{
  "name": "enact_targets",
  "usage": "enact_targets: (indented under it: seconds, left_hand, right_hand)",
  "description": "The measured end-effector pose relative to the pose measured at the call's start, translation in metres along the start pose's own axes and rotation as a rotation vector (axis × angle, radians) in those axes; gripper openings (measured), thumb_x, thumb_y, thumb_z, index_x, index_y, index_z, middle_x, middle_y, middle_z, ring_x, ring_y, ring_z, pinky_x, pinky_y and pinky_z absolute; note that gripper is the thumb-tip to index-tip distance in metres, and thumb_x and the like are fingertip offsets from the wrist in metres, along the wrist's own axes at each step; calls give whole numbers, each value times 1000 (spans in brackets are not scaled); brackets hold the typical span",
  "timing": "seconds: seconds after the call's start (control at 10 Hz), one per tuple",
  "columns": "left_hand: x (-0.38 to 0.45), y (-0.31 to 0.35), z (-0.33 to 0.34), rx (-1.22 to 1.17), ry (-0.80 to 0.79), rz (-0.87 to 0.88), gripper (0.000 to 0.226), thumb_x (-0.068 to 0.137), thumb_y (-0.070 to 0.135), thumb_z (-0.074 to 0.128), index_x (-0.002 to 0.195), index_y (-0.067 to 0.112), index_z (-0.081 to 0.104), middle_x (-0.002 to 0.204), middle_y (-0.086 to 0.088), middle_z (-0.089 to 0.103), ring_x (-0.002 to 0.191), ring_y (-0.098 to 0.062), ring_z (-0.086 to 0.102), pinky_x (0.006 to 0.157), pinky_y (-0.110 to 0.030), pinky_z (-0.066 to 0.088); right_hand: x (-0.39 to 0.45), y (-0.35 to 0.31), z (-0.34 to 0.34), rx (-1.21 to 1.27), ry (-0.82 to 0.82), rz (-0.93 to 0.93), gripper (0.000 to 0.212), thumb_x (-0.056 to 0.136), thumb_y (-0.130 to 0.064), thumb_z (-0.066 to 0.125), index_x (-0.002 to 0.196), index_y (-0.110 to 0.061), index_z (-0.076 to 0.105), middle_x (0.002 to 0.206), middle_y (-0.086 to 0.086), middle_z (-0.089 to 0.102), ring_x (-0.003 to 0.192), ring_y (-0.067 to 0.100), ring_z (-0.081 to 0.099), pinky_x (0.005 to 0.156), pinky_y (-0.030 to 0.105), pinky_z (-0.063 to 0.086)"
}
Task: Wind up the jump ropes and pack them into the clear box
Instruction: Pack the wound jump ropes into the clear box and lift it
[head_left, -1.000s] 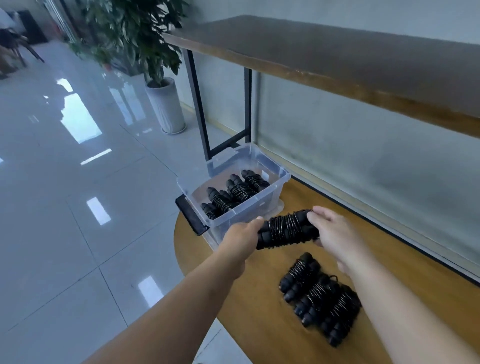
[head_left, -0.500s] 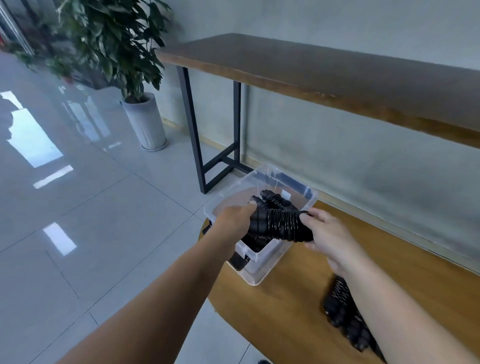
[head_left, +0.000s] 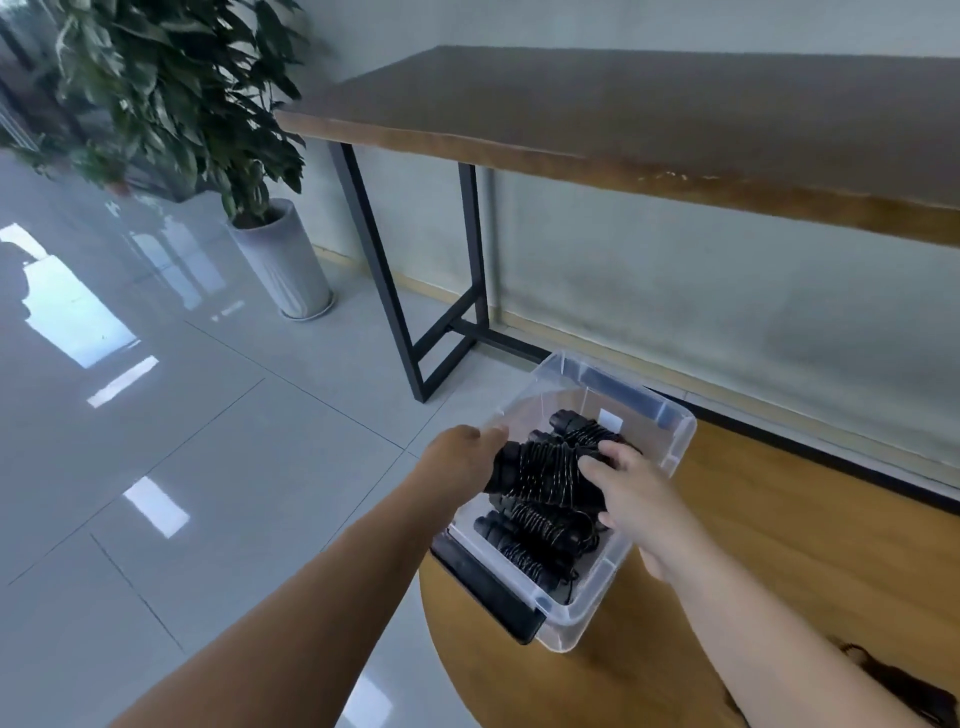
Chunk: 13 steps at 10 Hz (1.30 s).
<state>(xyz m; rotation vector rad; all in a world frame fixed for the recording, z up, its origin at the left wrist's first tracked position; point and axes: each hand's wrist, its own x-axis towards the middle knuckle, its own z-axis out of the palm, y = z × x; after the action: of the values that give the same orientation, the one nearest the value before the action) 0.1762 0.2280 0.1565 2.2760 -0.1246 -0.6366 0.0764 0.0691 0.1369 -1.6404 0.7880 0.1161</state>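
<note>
A wound black jump rope (head_left: 540, 475) is held over the clear box (head_left: 670, 447), just inside its rim. My left hand (head_left: 462, 457) grips its left end and my right hand (head_left: 631, 493) grips its right end. Under it several wound black ropes (head_left: 524, 540) lie in the box. The box sits at the left edge of a round wooden table (head_left: 779, 545). A few more wound ropes (head_left: 893, 691) show at the lower right edge, mostly hidden by my right arm.
The box has a black latch handle (head_left: 488, 592) on its near left end. A long dark wooden shelf table (head_left: 623, 109) on black metal legs stands against the wall behind. A potted plant (head_left: 280, 260) stands on the glossy tiled floor at left.
Both hands carried the wound rope from above the table to the box and lowered it inside the rim. The view swung right and down, so the box is now lower and nearer.
</note>
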Motion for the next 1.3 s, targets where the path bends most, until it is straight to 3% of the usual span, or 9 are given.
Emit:
enact_targets:
  seconds: [0.4,0.6,0.7,0.8,0.9,1.0,1.1,1.2,1.3]
  left_hand:
    - [73,-9,17,627,-391,40,51,106,42,27,104,2,58,96,-11,54,91,-25,51,76,-27,37]
    - [92,-11,29,740,-493,100,48,105,37,33,124,0,58,69,3,36,90,-20,44,78,-29,35]
    - [100,-12,31,810,-541,143,46,106,32,32,125,-1,57,69,3,34,75,-19,44,78,-29,34]
    - [107,-14,32,863,-599,158,41,106,24,31,124,-2,57,69,2,34,60,-11,34,79,-30,34]
    - [112,-20,35,908,-694,162,37,105,14,29,117,-3,60,76,-4,44,69,-18,42,79,-30,36]
    - [115,-25,38,987,-703,185,36,104,21,35,125,3,58,113,-14,59,88,-21,43,85,-34,40]
    - [114,-29,38,1047,-718,231,38,103,20,37,130,3,56,111,-11,54,93,-19,41,92,-35,43]
    - [115,-30,36,1085,-747,269,37,102,18,38,131,3,56,104,-7,46,93,-19,41,95,-35,44]
    - [115,-33,39,1117,-769,263,37,102,17,39,131,3,56,119,-12,58,93,-19,42,96,-34,44]
  right_hand:
    - [7,7,30,-90,-25,211,65,99,-42,50,155,-27,20,159,-1,28,139,23,35,102,35,34]
    - [2,2,50,-110,20,360,69,100,-41,48,157,-24,12,153,2,37,103,18,56,91,33,44]
    - [5,3,58,-63,48,455,67,101,-35,48,155,-17,15,148,9,44,134,33,45,108,45,37]
    - [3,1,67,-69,68,520,56,100,-23,49,144,6,30,148,22,38,135,39,38,111,48,30]
    - [8,6,74,-48,76,550,57,98,-16,51,142,10,26,145,26,34,134,42,34,110,47,29]
    - [13,9,81,-47,90,581,57,95,-14,53,141,10,31,133,22,58,119,38,57,97,42,46]
    - [16,13,86,-53,22,610,50,92,-15,56,135,8,44,120,17,65,107,24,62,85,33,47]
    - [18,14,86,-93,-30,602,21,89,-13,55,85,-2,38,88,7,62,76,14,58,68,29,42]
    - [24,12,88,-97,-17,640,30,88,-13,55,68,-23,36,63,-3,32,51,12,29,49,26,23]
